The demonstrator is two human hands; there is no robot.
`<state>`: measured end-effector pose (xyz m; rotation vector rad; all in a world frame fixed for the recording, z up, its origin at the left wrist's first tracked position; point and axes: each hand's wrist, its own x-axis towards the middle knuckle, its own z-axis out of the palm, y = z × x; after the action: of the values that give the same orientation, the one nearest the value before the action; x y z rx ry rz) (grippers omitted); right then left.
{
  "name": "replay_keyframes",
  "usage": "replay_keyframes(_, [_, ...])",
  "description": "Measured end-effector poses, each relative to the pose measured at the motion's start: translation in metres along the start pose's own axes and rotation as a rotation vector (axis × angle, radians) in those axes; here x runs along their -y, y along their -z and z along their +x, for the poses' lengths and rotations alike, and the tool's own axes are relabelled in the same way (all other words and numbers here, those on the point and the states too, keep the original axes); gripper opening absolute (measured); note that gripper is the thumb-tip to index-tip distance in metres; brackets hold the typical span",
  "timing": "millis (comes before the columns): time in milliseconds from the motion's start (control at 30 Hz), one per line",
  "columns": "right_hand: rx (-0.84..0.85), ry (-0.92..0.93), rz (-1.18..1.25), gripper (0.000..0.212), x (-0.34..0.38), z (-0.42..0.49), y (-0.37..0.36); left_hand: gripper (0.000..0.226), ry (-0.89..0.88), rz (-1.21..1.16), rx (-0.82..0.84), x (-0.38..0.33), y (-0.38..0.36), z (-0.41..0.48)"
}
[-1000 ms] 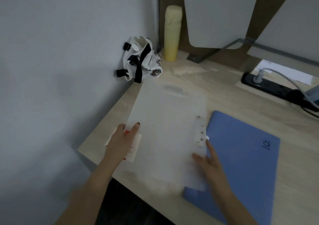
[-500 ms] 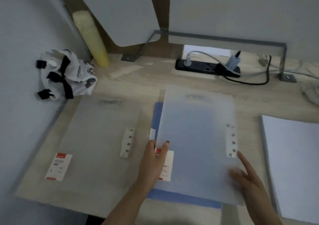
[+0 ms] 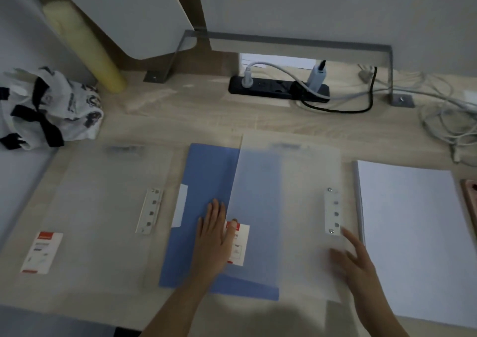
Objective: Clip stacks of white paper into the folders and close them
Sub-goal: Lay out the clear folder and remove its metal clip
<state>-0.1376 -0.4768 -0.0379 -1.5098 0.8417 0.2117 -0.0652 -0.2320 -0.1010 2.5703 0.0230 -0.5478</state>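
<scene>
Left grip (image 3: 214, 236) lies flat with its fingers straight on the smooth blue plastic folder (image 3: 206, 176), and only the thumb reaches over the near left edge of the frosted translucent plastic folder (image 3: 289, 207), pressing it down at its red-and-white paper label (image 3: 241, 249). Nothing is clamped; it is a spread palm that steadies. My right grip (image 3: 356, 259) is spread too, fingers apart and resting on that translucent folder's near corner on the side away from the blue folder, just below its white riveted clip strip (image 3: 333, 211). I judge I hold it this way so the slippery sheet stays square while it lies half across the blue folder, with the clip side overhanging onto the pale wooden worktop (image 3: 180, 112).

A second frosted translucent folder (image 3: 103, 207) lies flat on the blue folder's other side, just beside it, with its own clip strip (image 3: 149, 214) turned toward the blue one. The thick stack of white paper (image 3: 413, 233) sits beyond the folder I am holding, on the side away from the blue folder, near it but apart.

As for contents: blue shows plainly through the folder under my grips, and wood grain through the other translucent one, so I judge both hold no paper yet. The blue folder is opaque and closed, so I cannot tell what is inside. No sheet has been clipped into the two translucent folders.
</scene>
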Motion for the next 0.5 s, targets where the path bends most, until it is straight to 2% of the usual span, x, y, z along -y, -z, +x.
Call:
replay_keyframes(100, [0.029,0.004,-0.017,0.042,-0.002,0.005,0.003,0.098,0.001,-0.008,-0.012,0.011,0.003,-0.003])
replay_keyframes(167, [0.022,0.011,-0.026,0.044,-0.004,0.008,0.008,0.100,0.006,-0.029,-0.036,0.018,0.004,-0.004])
replay_keyframes(267, [0.010,0.032,-0.044,0.043,-0.007,0.008,0.015,0.096,0.011,-0.031,-0.080,0.033,0.006,-0.001])
replay_keyframes(400, [-0.014,0.079,-0.089,0.043,-0.012,0.007,0.020,0.071,-0.041,0.106,-0.144,0.048,0.003,0.002])
replay_keyframes(500, [-0.050,0.115,-0.088,0.045,-0.016,0.006,0.019,0.095,-0.003,0.088,-0.142,0.050,0.005,0.003])
